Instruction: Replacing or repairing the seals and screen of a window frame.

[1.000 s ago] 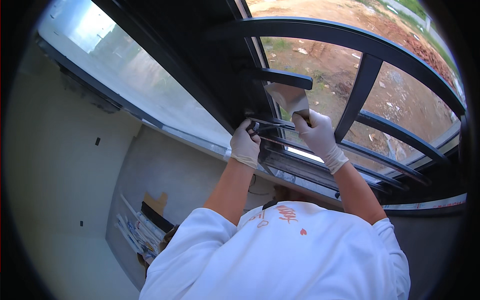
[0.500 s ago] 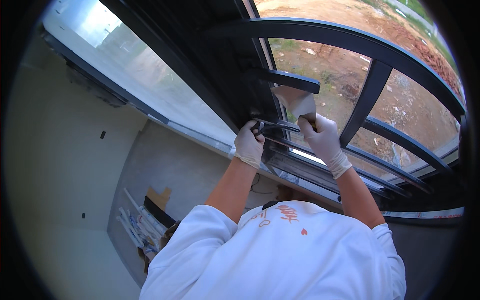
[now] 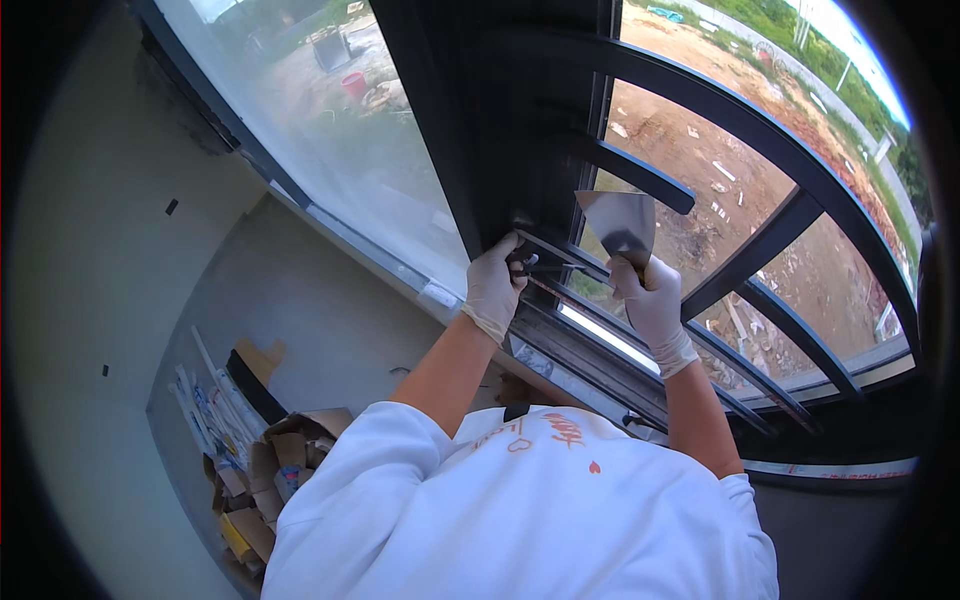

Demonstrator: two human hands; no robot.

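Note:
My right hand (image 3: 652,305), in a thin white glove, grips a putty knife (image 3: 622,222) with a broad, shiny metal blade. The blade points upward in front of the window glass, below the end of a short dark bar. My left hand (image 3: 493,285), gloved too, is closed at the dark window frame (image 3: 560,185). A small dark tool (image 3: 543,268) with a slim shaft sticks out from its fingers toward the right; its exact kind is not clear. Beneath both hands runs the sill track (image 3: 590,345).
Dark metal bars (image 3: 735,270) cross the window on the right. A second glass pane (image 3: 330,110) stands at the left. Cardboard boxes (image 3: 275,465) and white strips (image 3: 212,405) lie on the floor at lower left, beside a pale wall (image 3: 90,270).
My right hand has turned the putty knife so its blade stands more upright and shows its broad face. The whole view has shifted, showing more boxes and ground outside. My left hand keeps its hold.

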